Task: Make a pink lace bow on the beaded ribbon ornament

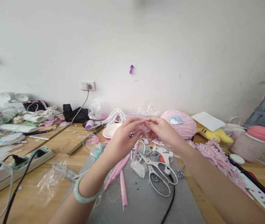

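Note:
My left hand [124, 135] and my right hand [161, 130] meet above the far part of a grey mat [132, 211]. Between their fingertips is a small pink, see-through piece [143, 127], partly covered by the fingers; its kind is unclear. Both hands look closed in a pinch on it. Below them lie open scissors [150, 162] with white handles, a white glue gun [166, 154] with an orange trigger, and a bag of white beads [139, 168]. Pink tassels [123, 188] rest on the mat, left of the scissors. A white bowl [110, 131] stands beside my left hand.
At the back right sits a pink yarn ball [181, 123] beside a yellow plush toy [212, 133]. Pink beaded strips [216, 158] lie beyond my right forearm. A power strip [29, 169] with cables and a clear plastic bag [50, 183] occupy the left side.

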Action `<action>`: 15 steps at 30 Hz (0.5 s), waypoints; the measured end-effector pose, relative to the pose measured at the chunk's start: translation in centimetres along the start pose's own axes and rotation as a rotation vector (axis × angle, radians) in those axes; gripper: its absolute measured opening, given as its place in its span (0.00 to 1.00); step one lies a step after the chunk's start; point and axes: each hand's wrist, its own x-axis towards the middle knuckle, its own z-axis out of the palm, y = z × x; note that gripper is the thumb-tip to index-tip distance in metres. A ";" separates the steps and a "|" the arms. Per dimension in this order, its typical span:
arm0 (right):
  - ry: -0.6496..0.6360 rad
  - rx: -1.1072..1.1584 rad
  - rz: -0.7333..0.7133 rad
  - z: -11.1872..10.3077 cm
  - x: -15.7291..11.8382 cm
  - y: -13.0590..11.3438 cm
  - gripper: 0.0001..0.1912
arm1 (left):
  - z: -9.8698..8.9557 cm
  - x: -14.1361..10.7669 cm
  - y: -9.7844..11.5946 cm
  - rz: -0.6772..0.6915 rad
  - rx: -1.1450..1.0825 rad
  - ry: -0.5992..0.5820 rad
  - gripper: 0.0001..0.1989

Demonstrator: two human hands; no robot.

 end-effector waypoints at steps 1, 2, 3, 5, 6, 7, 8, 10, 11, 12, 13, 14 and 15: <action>0.000 0.004 0.007 0.1 0.1 0.1 0.05 | 0.0 0.0 0.0 0.010 0.016 -0.001 0.16; 0.000 0.009 0.005 0.1 0.2 0.2 0.04 | 0.1 0.0 0.0 0.010 0.025 0.000 0.16; 0.002 0.016 -0.002 0.2 0.2 0.3 0.04 | 0.1 0.0 0.0 0.001 0.028 0.002 0.15; 0.004 0.040 -0.030 0.3 0.3 0.6 0.05 | 0.1 0.0 0.0 -0.039 0.016 0.007 0.14; 0.005 0.053 -0.047 0.3 0.3 0.8 0.06 | 0.1 0.1 0.0 -0.062 -0.003 0.012 0.13; 0.006 0.065 -0.066 0.4 0.4 0.9 0.07 | 0.1 0.1 0.0 -0.085 -0.030 0.019 0.13; 0.009 0.075 -0.084 0.4 0.4 1.0 0.08 | 0.1 0.2 -0.1 -0.108 -0.066 0.027 0.13; 0.019 0.084 -0.124 0.4 0.5 1.2 0.08 | 0.2 0.2 -0.3 -0.171 -0.159 0.046 0.13; 0.028 0.083 -0.146 0.4 0.6 1.3 0.07 | 0.2 0.3 -0.4 -0.208 -0.205 0.054 0.13; 0.038 0.077 -0.168 0.4 0.6 1.4 0.08 | 0.2 0.3 -0.6 -0.249 -0.246 0.059 0.13; 0.049 0.068 -0.189 0.4 0.6 1.4 0.08 | 0.2 0.3 -0.7 -0.288 -0.280 0.064 0.13; 0.060 0.058 -0.206 0.3 0.6 1.4 0.08 | 0.2 0.3 -0.7 -0.325 -0.305 0.068 0.13; 0.071 0.048 -0.221 0.3 0.6 1.4 0.08 | 0.2 0.3 -0.7 -0.357 -0.322 0.073 0.12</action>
